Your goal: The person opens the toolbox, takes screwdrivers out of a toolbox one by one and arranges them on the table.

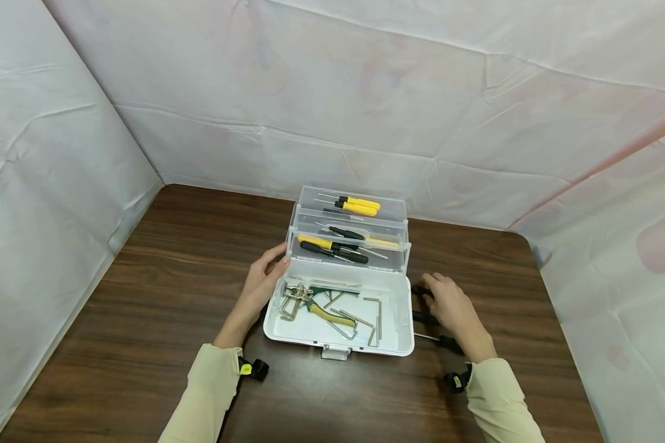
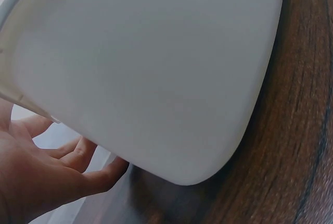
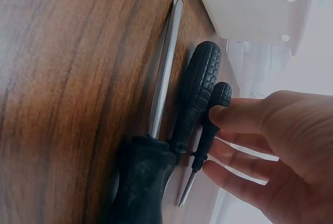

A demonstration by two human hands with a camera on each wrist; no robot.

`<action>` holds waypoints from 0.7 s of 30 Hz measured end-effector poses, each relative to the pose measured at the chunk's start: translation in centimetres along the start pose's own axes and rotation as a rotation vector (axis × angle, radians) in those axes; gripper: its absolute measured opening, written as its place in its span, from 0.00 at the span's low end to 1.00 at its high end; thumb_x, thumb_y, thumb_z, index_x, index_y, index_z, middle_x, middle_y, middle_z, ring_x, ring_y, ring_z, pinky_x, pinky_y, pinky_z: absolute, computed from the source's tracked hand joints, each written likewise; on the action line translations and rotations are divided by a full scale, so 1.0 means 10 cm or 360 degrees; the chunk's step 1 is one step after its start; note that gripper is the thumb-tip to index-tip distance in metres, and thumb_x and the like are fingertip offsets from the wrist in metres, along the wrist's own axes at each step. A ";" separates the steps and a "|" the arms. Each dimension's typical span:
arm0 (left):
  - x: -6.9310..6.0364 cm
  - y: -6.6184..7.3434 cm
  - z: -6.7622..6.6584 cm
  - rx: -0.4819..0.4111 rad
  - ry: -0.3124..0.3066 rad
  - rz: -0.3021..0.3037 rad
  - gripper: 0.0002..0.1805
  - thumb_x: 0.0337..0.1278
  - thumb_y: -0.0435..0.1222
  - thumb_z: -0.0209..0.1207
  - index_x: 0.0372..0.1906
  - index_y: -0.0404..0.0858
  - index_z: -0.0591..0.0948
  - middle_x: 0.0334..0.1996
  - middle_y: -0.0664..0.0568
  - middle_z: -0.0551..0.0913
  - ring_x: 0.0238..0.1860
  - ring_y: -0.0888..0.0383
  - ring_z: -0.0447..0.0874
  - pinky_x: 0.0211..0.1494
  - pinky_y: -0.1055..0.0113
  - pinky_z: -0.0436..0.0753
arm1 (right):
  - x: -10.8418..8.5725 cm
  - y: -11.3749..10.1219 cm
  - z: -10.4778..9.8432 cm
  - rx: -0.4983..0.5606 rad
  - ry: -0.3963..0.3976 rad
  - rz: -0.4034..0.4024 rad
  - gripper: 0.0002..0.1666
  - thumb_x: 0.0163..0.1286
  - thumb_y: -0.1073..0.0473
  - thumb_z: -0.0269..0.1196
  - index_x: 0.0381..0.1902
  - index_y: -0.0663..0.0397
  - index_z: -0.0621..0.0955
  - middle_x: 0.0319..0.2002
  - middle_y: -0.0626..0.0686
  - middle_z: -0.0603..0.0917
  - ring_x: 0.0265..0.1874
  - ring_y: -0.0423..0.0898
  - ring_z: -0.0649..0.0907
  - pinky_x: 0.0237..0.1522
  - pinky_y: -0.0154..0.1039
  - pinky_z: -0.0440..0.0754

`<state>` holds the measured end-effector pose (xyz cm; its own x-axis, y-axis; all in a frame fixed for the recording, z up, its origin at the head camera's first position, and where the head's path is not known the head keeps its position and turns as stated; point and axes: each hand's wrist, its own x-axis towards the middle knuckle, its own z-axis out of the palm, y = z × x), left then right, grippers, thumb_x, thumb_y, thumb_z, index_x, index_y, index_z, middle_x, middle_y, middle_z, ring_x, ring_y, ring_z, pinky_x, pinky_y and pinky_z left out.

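Observation:
A white toolbox (image 1: 274,333) stands on the table with its clear stepped trays raised at the back. My left hand (image 1: 262,280) holds its back left corner; in the left wrist view, curved fingers (image 2: 78,156) reach behind the white side wall (image 2: 156,78). On the right, my right hand (image 1: 453,311) pinches the handle of a small black screwdriver (image 3: 208,133) between thumb and fingers. Beside it lie a thicker black-handled screwdriver (image 3: 197,81) and a larger screwdriver (image 3: 145,169) with a long bare shaft. All three are close to the box's right wall.
Inside the box base lie green-and-yellow-handled pliers (image 1: 332,315) and several hex keys (image 1: 372,326). Yellow screwdrivers (image 1: 360,206) and black screwdrivers (image 1: 349,234) fill the trays. A latch (image 1: 335,353) sits at the box front. A draped cloth wall (image 1: 332,141) rises behind the brown table (image 1: 172,264).

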<state>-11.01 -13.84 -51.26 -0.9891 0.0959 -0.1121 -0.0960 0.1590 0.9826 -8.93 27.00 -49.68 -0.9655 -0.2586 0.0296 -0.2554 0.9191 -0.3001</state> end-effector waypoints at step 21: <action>-0.01 0.00 0.00 0.0014 0.0001 0.0001 0.28 0.81 0.47 0.53 0.79 0.47 0.69 0.78 0.47 0.67 0.61 0.49 0.76 0.62 0.61 0.74 | 0.06 -0.17 -0.25 -0.0055 0.0137 -0.0029 0.18 0.69 0.67 0.69 0.56 0.62 0.83 0.50 0.62 0.86 0.52 0.65 0.84 0.45 0.60 0.85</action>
<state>-10.92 -13.81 -51.22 -0.9892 0.0952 -0.1113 -0.0943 0.1676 0.9813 -9.22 26.00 -46.75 -0.9611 -0.2502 0.1169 -0.2730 0.9245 -0.2660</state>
